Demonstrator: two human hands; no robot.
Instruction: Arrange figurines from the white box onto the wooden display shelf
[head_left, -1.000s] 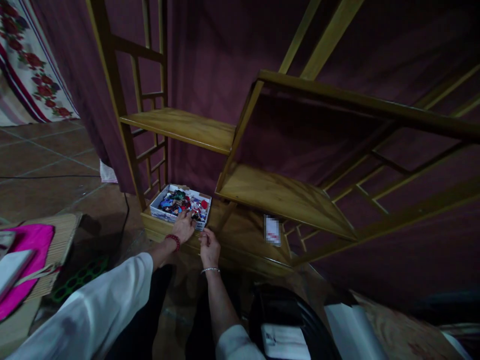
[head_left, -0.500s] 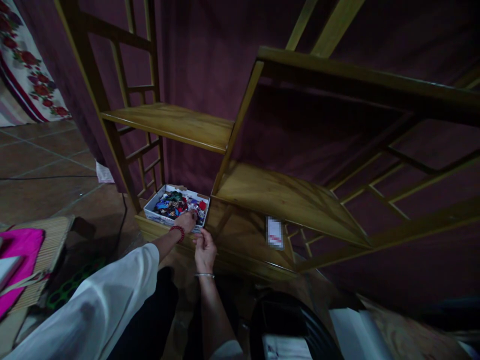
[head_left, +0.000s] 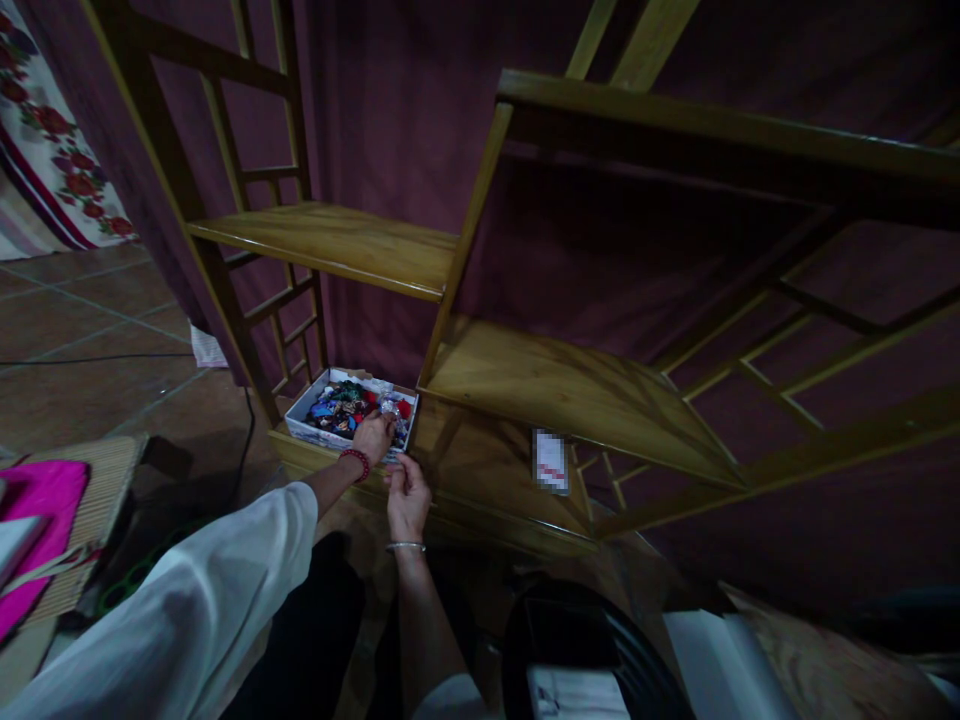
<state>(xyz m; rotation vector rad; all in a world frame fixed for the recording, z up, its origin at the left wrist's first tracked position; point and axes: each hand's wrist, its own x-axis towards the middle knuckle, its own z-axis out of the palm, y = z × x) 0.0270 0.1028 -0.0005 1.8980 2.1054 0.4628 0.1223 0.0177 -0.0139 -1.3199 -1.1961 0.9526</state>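
Left hand (head_left: 373, 434) at box (head_left: 309, 433), shiny wrapper (head_left: 390, 405) newly visible beside fingertips, right hand (head_left: 409, 502) near box corner as before, dim view, both grips' closure indeterminable.

Box (head_left: 311, 433): bottom shelf (head_left: 472, 470), left end | item (head_left: 551, 462): same shelf (farther right) | curtain (head_left: 390, 120): behind

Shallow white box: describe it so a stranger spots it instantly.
Find the brown wooden shelf unit before the purple curtain. On its lowest board, at left, sits the shallow white box. Unlike the pixelated white item further right, it holds small colourful items.
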